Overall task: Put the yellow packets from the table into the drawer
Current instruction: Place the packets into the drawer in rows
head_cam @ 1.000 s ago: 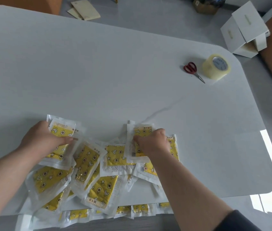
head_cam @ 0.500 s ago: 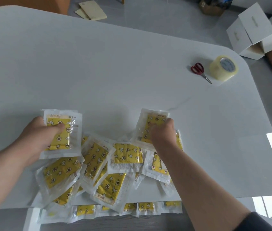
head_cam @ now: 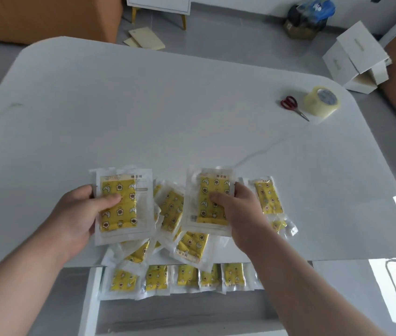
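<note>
My left hand (head_cam: pixel 78 214) grips a yellow packet (head_cam: pixel 121 204) in a clear wrapper, thumb across its front, lifted above the table. My right hand (head_cam: pixel 243 209) holds a second yellow packet (head_cam: pixel 209 200) the same way, upright and facing me. Under and between them lies a loose pile of several more yellow packets (head_cam: pixel 171 209) near the table's front edge, one further right (head_cam: pixel 268 196). Below the edge the white drawer (head_cam: pixel 91 306) stands open, with a row of several yellow packets (head_cam: pixel 156 277) laid along its back.
The white table (head_cam: pixel 143 112) reaches far back and to both sides. Red-handled scissors (head_cam: pixel 292 106) and a roll of clear tape (head_cam: pixel 322 103) sit at its far right. White cardboard boxes (head_cam: pixel 354 57) and flat card pieces (head_cam: pixel 146 40) lie on the floor beyond.
Both hands have lifted their packets off the pile and turned them upright toward me. The camera has tilted back, so the open drawer now shows more fully.
</note>
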Available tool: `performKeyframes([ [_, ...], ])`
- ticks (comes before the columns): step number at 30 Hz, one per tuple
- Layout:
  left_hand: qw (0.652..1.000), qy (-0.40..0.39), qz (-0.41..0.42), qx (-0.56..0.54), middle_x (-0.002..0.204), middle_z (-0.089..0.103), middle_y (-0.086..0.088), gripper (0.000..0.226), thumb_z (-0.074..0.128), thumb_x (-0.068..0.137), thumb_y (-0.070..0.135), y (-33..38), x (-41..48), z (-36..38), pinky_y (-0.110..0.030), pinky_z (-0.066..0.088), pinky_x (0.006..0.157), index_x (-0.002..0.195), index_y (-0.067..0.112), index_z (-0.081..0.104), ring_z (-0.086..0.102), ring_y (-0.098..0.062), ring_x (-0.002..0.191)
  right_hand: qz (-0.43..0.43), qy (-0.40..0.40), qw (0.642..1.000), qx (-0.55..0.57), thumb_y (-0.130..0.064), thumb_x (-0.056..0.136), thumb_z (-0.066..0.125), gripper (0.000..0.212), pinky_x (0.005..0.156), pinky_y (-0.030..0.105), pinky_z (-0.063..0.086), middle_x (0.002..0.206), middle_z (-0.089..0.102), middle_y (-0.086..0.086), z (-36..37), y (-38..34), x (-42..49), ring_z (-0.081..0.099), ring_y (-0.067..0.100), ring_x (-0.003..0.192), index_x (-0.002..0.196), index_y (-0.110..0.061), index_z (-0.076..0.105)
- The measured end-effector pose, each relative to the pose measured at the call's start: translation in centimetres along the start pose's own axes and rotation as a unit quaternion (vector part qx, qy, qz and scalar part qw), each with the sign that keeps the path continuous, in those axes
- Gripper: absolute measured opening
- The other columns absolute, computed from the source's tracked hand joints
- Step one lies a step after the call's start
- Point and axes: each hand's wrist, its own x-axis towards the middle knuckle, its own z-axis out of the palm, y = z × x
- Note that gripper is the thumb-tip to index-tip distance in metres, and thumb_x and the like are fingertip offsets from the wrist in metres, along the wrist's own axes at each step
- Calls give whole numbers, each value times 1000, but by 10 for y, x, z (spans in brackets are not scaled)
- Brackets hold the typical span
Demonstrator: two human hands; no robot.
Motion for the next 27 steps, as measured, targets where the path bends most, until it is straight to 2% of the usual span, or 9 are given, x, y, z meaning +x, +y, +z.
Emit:
performKeyframes([
  [3,1000,-7,-10,-2,77,75,-10,12,65,79,0,-16,-24,-18,-39,53,70,89,6,66,71,-25,69,-2,-4,1000,10,-9,80,73,16,84,49,57,88,76,3,7,12,-32,72,25,86,94,-17,69],
  [7,1000,-7,-25,-1,75,74,-9,11,65,79,-2,-40,-53,-40,-32,58,53,86,7,66,71,-22,62,20,-7,999,32,-8,79,74,17,86,52,56,90,76,5,16,35,-70,72,29,88,94,-16,70],
  [8,1000,-4,-28,-1,75,74,-10,12,65,79,-2,-47,-58,-45,-33,58,53,86,7,66,71,-22,62,29,-6,999,40,-7,80,73,17,85,52,56,90,76,7,16,42,-78,72,29,88,94,-15,70],
  [12,999,-8,-38,8,80,74,-12,13,65,79,-3,-74,-75,-63,-37,53,67,89,5,67,72,-24,64,58,-16,997,47,-3,82,70,17,84,55,56,91,76,12,13,69,-102,72,33,87,98,-9,69],
  [19,996,-9,-74,42,83,74,-16,16,64,79,-5,-135,-90,-79,-40,58,62,93,4,66,71,-25,65,117,-30,992,33,-3,83,70,25,86,55,55,96,75,14,-13,122,-117,71,34,91,107,-8,66],
  [23,990,-13,-78,120,84,74,-14,14,69,78,-1,-174,-94,-66,-47,54,80,90,6,68,70,-32,79,140,-43,989,7,-2,84,69,23,84,54,56,94,75,11,-25,157,-120,72,33,88,105,-10,67],
  [27,973,3,-88,212,80,74,-11,12,77,75,8,-207,-85,-46,-48,54,82,84,9,69,69,-33,81,163,-5,986,-26,-4,83,72,20,83,51,57,92,76,7,-39,189,-107,73,30,87,99,-16,69],
])
